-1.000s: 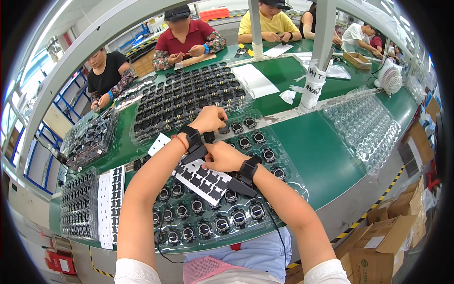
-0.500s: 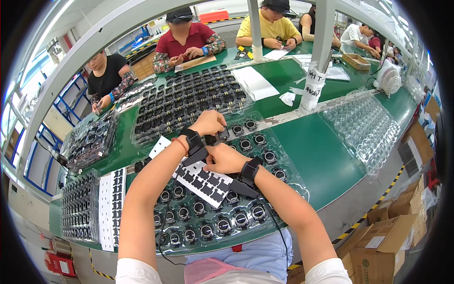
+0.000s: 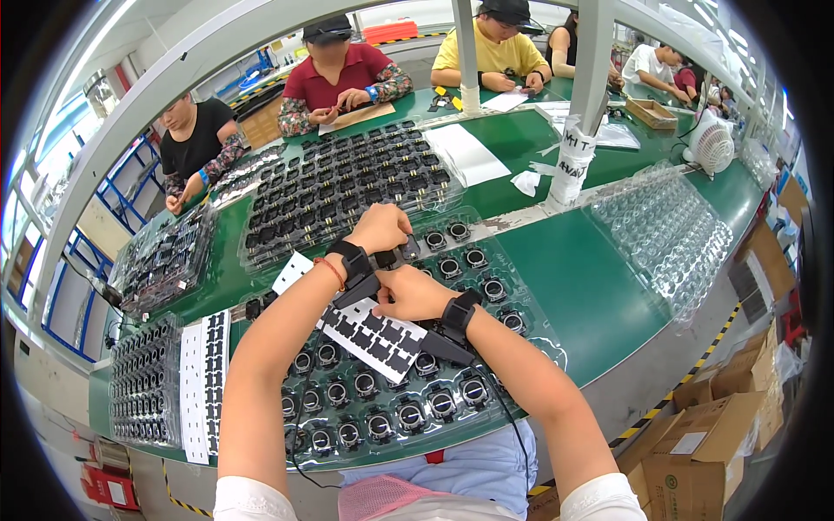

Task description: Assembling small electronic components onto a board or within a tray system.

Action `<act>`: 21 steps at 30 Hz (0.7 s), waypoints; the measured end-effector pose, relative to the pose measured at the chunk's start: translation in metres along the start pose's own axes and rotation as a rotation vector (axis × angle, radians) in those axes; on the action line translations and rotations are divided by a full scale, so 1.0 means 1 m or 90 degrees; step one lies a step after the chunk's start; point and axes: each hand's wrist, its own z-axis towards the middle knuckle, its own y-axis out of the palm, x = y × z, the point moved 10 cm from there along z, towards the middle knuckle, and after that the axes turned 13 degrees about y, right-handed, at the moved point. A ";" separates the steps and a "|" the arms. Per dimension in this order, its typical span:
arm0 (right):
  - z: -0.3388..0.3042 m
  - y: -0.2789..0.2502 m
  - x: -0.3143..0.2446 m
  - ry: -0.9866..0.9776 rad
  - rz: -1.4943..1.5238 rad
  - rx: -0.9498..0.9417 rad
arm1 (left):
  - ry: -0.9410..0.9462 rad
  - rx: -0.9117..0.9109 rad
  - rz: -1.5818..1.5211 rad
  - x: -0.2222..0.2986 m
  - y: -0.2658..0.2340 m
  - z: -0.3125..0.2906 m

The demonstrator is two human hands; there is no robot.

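Note:
My left hand (image 3: 380, 228) is closed round a small black square-edged part (image 3: 405, 252), gripping it at the fingertips. Just below it, my right hand (image 3: 415, 293) has curled fingers against the near side of that part; what its own fingertips hold is hidden. Under both hands lies a clear tray (image 3: 547, 334) with rows of round-faced black modules (image 3: 409, 414). Across that tray rests a white sheet (image 3: 393, 368) of black die-cut stickers, partly covered by my left wrist. Each wrist wears a black strapped device.
Beyond stands a big tray of black frames (image 3: 343, 187). To the left are another module tray (image 3: 143, 382) and more sticker sheets (image 3: 204, 391). Empty clear trays (image 3: 665, 230) and a white fan (image 3: 714, 143) are at right. A taped post (image 3: 573, 165) rises ahead. Several people work opposite.
Both hands stay almost in place over the tray, and the black part between them seems slightly turned. The view has shifted a little.

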 end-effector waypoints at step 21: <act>-0.004 -0.041 0.011 0.018 0.127 0.266 | 0.075 0.420 0.029 0.029 -0.064 -0.086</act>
